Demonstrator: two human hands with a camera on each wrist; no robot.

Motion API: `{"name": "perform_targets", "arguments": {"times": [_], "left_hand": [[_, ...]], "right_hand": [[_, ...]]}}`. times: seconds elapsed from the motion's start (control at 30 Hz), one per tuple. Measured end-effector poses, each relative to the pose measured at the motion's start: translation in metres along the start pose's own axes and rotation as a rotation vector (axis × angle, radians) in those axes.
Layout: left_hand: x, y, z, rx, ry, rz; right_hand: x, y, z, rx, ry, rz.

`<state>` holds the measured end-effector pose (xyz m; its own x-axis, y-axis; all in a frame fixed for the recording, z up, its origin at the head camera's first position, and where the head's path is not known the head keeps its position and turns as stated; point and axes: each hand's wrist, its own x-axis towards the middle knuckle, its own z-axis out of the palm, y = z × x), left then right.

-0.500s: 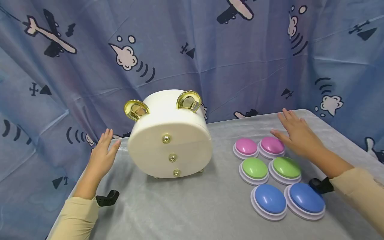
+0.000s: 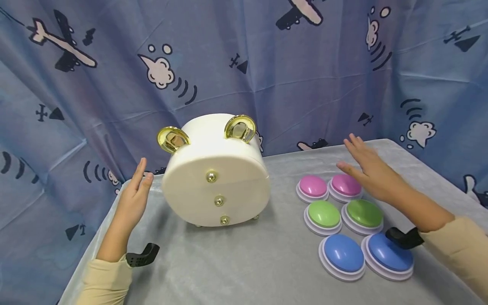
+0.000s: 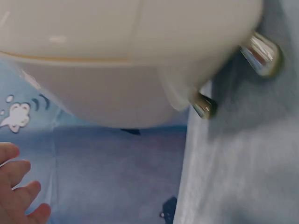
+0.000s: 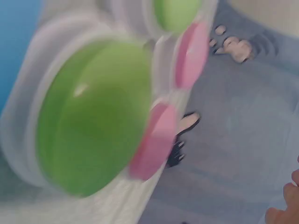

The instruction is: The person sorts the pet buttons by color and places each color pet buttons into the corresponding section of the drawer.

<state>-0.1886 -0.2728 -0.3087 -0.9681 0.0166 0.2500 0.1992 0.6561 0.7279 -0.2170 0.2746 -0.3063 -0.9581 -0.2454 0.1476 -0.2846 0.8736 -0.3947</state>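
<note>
A white rounded box (image 2: 244, 186) with gold knobs down its front and two gold ear-like pieces (image 2: 240, 128) on top stands left of centre in the head view. To its left, my left hand (image 2: 131, 201) is held up with straight fingers, apart from the box. My right hand (image 2: 373, 173) is raised over the back of the button group, fingers extended and holding nothing. Below and around it sit a pink button (image 2: 346, 184), a green button (image 2: 364, 213) and a blue button (image 2: 390, 252). In the left wrist view the box's small gold feet (image 3: 204, 105) show.
Another column of domed buttons, pink (image 2: 312, 186), green (image 2: 323, 214) and blue (image 2: 344, 253), sits left of the first. A grey cloth (image 2: 244, 262) covers the table. Behind hangs a blue curtain (image 2: 305, 84) printed with planes and clouds. Each wrist carries a black device (image 2: 142, 255).
My right hand has shifted slightly left, toward the box. The left hand has turned a little, its fingers now seen more edge-on. The box and buttons stay where they were.
</note>
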Motion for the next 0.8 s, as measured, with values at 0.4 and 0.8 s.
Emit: {"name": "perform_targets", "arguments": {"times": [0.4, 0.8], "left_hand": [[-0.003, 0.013, 0.007, -0.05, -0.005, 0.014], [-0.007, 0.018, 0.014, -0.115, -0.021, 0.066]], "right_hand": [[-0.008, -0.038, 0.003, 0.07, -0.009, -0.113], [-0.014, -0.069, 0.015, 0.088, -0.024, -0.21]]}}
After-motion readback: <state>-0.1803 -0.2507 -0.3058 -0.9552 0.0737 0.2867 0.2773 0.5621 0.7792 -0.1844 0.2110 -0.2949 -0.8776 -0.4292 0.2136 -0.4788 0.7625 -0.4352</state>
